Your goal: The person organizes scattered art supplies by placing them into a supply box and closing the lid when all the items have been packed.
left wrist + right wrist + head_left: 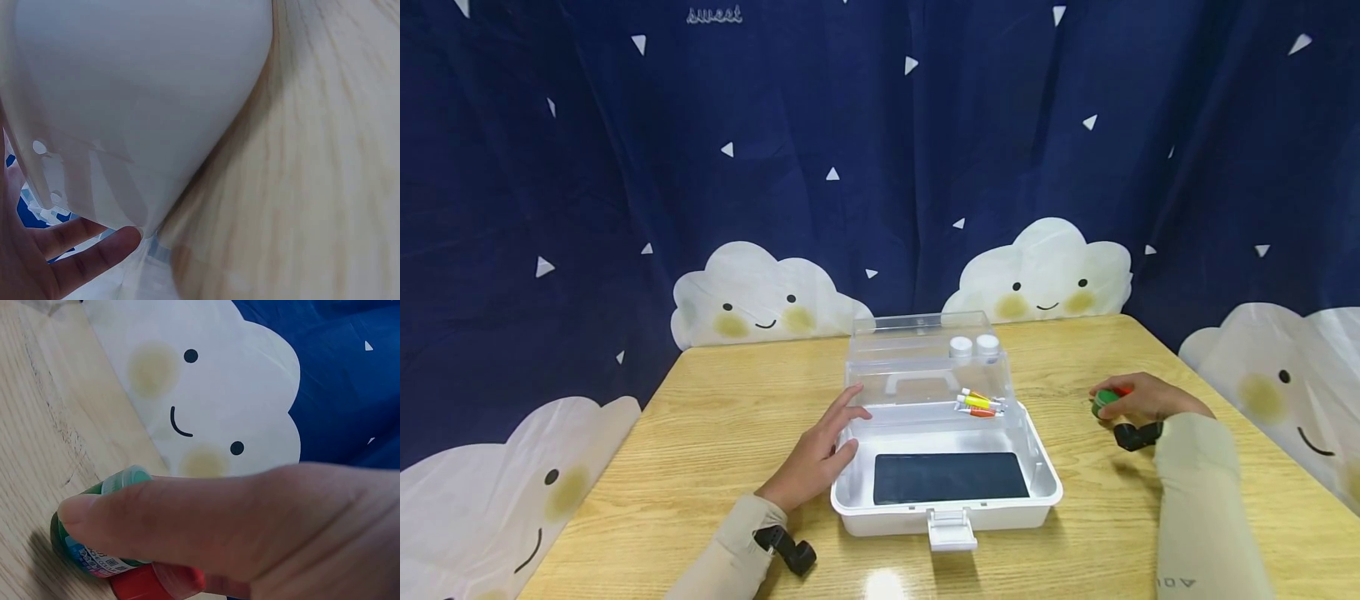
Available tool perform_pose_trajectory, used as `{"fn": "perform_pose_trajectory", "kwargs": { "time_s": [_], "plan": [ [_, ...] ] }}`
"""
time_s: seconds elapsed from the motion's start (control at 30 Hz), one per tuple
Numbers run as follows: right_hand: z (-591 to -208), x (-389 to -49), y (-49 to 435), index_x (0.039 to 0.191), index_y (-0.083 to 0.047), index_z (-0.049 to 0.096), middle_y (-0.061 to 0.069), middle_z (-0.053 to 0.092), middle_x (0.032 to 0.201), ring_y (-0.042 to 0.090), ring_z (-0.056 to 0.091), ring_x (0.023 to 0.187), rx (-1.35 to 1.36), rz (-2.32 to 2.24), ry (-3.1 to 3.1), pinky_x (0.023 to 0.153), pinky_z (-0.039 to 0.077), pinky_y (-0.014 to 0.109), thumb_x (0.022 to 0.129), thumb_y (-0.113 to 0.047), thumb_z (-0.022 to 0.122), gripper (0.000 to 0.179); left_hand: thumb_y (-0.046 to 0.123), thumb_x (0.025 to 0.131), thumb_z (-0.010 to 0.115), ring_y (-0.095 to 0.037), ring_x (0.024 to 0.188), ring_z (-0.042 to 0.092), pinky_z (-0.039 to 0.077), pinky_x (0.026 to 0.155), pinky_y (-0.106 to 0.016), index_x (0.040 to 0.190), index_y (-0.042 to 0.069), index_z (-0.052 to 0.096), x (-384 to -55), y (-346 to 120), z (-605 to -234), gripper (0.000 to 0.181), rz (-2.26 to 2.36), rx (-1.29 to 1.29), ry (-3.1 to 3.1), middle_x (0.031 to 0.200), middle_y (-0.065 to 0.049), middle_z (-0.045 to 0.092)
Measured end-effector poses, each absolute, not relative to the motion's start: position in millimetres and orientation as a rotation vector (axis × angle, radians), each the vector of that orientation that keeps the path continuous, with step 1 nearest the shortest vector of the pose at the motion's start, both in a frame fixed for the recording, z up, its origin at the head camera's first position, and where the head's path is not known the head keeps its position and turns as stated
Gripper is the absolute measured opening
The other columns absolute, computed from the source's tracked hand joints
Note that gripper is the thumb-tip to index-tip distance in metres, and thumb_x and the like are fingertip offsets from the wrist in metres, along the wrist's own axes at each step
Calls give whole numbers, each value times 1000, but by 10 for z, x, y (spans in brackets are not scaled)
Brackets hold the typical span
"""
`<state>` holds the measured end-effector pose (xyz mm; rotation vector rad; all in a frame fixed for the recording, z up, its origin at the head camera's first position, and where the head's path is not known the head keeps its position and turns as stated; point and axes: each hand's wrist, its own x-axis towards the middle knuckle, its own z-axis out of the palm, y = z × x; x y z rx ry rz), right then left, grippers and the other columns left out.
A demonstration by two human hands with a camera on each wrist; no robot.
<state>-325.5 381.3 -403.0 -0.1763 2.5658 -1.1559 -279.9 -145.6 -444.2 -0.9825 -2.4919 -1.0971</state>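
A white plastic storage box (887,523) stands on the table with its clear lid (917,385) raised at the back. My left hand (816,454) rests at the box's left side, fingers spread along the rim near the hinge. In the left wrist view its fingertips touch the box's outer wall (144,94). Out to the right, my right hand (1157,396) grips a small green bottle (78,544) with a label and a pale cap. A red bottle (140,584) lies beside it under the same hand, partly hidden by the thumb.
Inside the box lies a dark rectangular panel (950,477). Several small paint tubes (981,402) and two white-capped jars (987,344) show at the lid's right side. The front latch (952,531) hangs down. A blue curtain (820,100) with clouds borders the wooden table (737,392).
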Motion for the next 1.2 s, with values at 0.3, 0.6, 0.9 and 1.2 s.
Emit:
{"fn": "perform_pose_trajectory", "kwargs": {
  "time_s": [0.3, 0.6, 0.9, 1.2],
  "plan": [
    [-4000, -3275, 3782, 130, 6, 53, 15, 59, 107, 23, 54, 91, -165, -1052, 2668, 73, 49, 35, 86, -23, 73, 57, 12, 95, 50, -2, 49, 30, 41, 56, -26, 128, 30, 50, -2808, -1448, -4445, 38, -1097, -977, -2504, 159, 8, 20],
    [-3974, -3325, 3731, 129, 2, 55, 30, 50, 128, 42, 47, 113, -271, -914, 2785, 84, 47, 42, 87, -31, 70, 56, 9, 94, 52, -2, 48, 28, 41, 54, -26, 128, 29, 51, -2796, -1447, -4420, 39, -1096, -974, -2496, 158, 8, 21],
    [-3902, -3365, 3623, 128, -1, 58, 31, 49, 132, 51, 38, 124, -345, -868, 2898, 94, 35, 64, 88, -36, 68, 54, 10, 94, 51, -3, 54, 37, 42, 58, -27, 128, 27, 51, -2799, -1458, -4424, 38, -1086, -987, -2486, 159, 5, 22],
    [-3816, -3375, 3485, 126, -1, 59, 29, 52, 129, 42, 45, 116, -384, -901, 2966, 93, 38, 62, 88, -35, 69, 52, 9, 94, 52, -3, 56, 39, 42, 58, -27, 128, 24, 52, -2797, -1449, -4429, 37, -1085, -977, -2492, 158, 9, 21]
  ]
}}
